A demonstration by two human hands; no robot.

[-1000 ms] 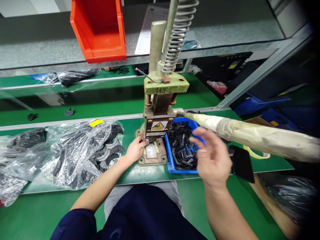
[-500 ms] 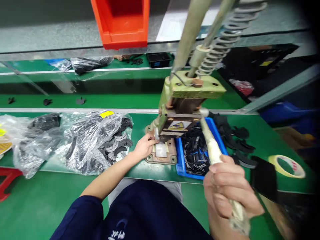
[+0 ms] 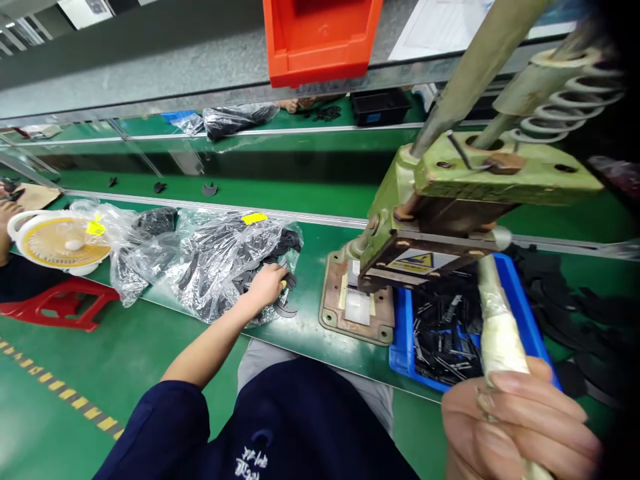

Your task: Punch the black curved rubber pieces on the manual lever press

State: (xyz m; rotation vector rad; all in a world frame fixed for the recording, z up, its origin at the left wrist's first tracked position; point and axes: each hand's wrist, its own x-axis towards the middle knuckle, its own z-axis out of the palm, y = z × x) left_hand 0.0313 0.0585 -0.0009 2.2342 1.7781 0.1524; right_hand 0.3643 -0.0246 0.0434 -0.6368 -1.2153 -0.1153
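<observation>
My left hand point(image 3: 269, 287) is at the mouth of a clear plastic bag point(image 3: 205, 257), its fingers bent onto a black curved piece point(image 3: 291, 283). Part of those fingers is hidden, and a small yellow patch shows by the fingertips. On the right, my right hand point(image 3: 520, 420) is wrapped round the pale, tape-covered lever handle point(image 3: 500, 333) of a green hand press point(image 3: 495, 173). Beneath the press head, a light metal plate point(image 3: 358, 307) lies on the brownish base point(image 3: 333, 310).
A blue bin point(image 3: 523, 313) of small black parts stands right of the base. More dark pieces point(image 3: 540, 287) lie beyond it. An orange-red bin point(image 3: 320, 60) overhangs the shelf edge. At far left are a white round fan-like item point(image 3: 65, 243), a red stool point(image 3: 70, 300) and another person's arm.
My left hand has left the press base and moved left to the bag of black pieces. My right hand still grips the lever. The view has shifted left.
</observation>
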